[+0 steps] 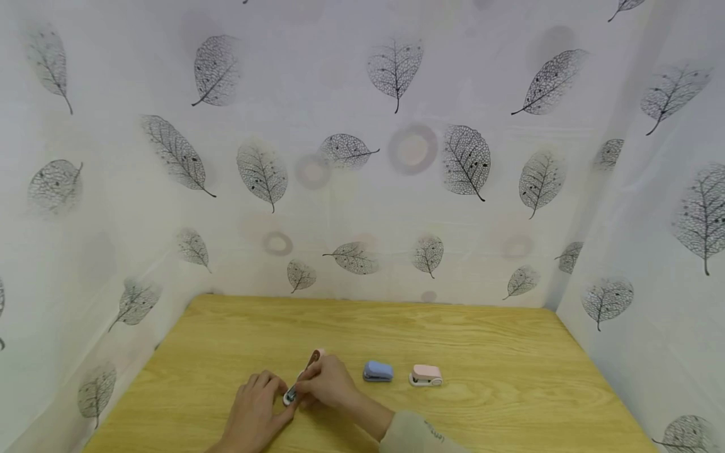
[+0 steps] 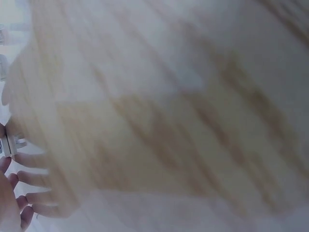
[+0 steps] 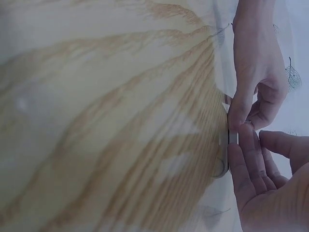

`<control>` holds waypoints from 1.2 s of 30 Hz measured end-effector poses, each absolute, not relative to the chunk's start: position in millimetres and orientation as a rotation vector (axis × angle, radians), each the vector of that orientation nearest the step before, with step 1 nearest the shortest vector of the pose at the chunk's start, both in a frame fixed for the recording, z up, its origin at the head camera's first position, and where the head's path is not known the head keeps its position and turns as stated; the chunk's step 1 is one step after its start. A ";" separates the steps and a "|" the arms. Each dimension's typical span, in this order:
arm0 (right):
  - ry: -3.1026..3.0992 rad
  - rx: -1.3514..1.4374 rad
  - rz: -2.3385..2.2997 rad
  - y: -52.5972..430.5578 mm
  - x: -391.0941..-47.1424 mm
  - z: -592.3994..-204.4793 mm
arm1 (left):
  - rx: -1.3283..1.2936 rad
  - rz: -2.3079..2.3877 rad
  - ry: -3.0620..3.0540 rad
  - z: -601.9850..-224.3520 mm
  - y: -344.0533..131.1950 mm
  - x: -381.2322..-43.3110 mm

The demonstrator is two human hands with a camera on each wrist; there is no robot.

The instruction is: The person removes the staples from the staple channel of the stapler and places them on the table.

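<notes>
A stapler with a pink top (image 1: 315, 356) and a white base stands slanted between both hands, its top swung away and its metal tray (image 1: 291, 396) exposed. At the near end, my left hand (image 1: 256, 402) grips it between thumb and fingers. My right hand (image 1: 330, 380) reaches across the middle of the stapler, with thumb and fingertips together at the tray. In the right wrist view, the left thumb (image 3: 237, 116) and right fingers (image 3: 241, 166) meet along the stapler's side, with a tiny metallic bit by the fingertips. The right hand hides part of the stapler.
To the right of my hands sit a blue stapler (image 1: 377, 371) and a pink-and-white stapler (image 1: 426, 375). They rest on a wood-grain table (image 1: 498, 352). Leaf-printed cloth (image 1: 362, 207) encloses the back and both sides.
</notes>
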State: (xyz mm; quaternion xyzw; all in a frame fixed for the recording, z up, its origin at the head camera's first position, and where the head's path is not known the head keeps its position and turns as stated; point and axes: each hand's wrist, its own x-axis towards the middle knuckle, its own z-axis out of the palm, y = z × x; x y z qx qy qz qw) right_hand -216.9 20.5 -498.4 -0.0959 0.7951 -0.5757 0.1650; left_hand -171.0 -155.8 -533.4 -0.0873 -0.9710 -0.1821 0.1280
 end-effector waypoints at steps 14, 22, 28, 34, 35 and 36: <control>2.165 -0.276 -1.754 26.0 -218.1 -503.9 | -0.264 -0.528 -2.834 -534.2 -157.4 -172.1; 2.099 -0.226 -1.820 47.1 -215.1 -501.4 | -0.246 -0.515 -2.827 -534.9 -156.6 -173.1; 2.050 -0.200 -1.723 59.9 -200.6 -499.6 | -0.239 -0.534 -2.850 -533.9 -155.4 -173.1; 1.968 -0.165 -1.653 60.6 -182.9 -504.6 | -0.225 -0.529 -2.859 -535.1 -155.5 -173.1; 1.959 -0.171 -1.647 60.1 -180.5 -504.8 | -0.224 -0.530 -2.858 -535.4 -155.5 -173.3; 1.954 -0.169 -1.640 59.3 -178.1 -505.4 | -0.224 -0.530 -2.858 -535.5 -155.5 -173.3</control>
